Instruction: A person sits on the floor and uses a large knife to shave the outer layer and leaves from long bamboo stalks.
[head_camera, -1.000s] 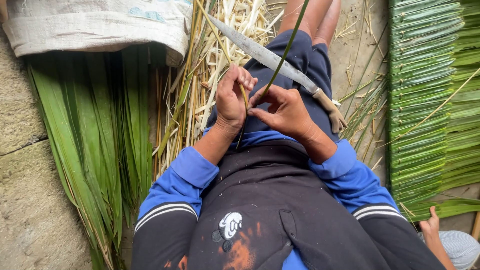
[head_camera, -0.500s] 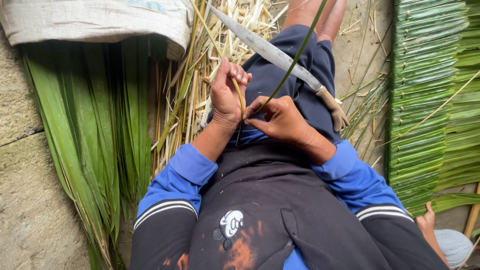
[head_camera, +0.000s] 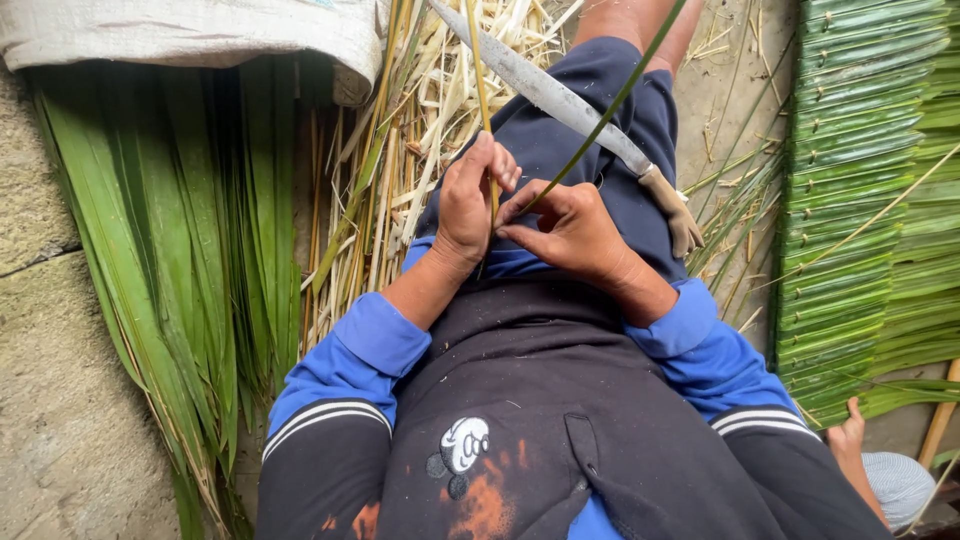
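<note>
Seen from above, a person sits on the ground with work in their lap. At far left lies bare concrete floor (head_camera: 60, 400), and beside it a thick bundle of long green leaves (head_camera: 160, 260) fans downward. A pale woven sack (head_camera: 190, 30) lies across the top of that bundle. Next comes a heap of dry yellow stalks and strips (head_camera: 400, 180), just left of the person's legs.

In the middle, both arms in blue sleeves meet over the lap. The left hand (head_camera: 470, 205) is closed around a thin yellow stick (head_camera: 482, 90) that rises straight up out of the fist. Touching it, the right hand (head_camera: 570, 230) pinches the lower end of a narrow green leaf strip (head_camera: 610, 105), which slants up and to the right out of the picture. The two hands press together where stick and strip meet.

Behind the hands, a long knife (head_camera: 550, 95) with a grey blade and a cloth-wrapped handle lies slantwise across the dark blue shorts (head_camera: 600, 70).

To the right, a tall stack of folded green leaves (head_camera: 860, 190) lies in neat layers. At bottom right, another person's bare foot (head_camera: 850, 440) shows at the edge.
</note>
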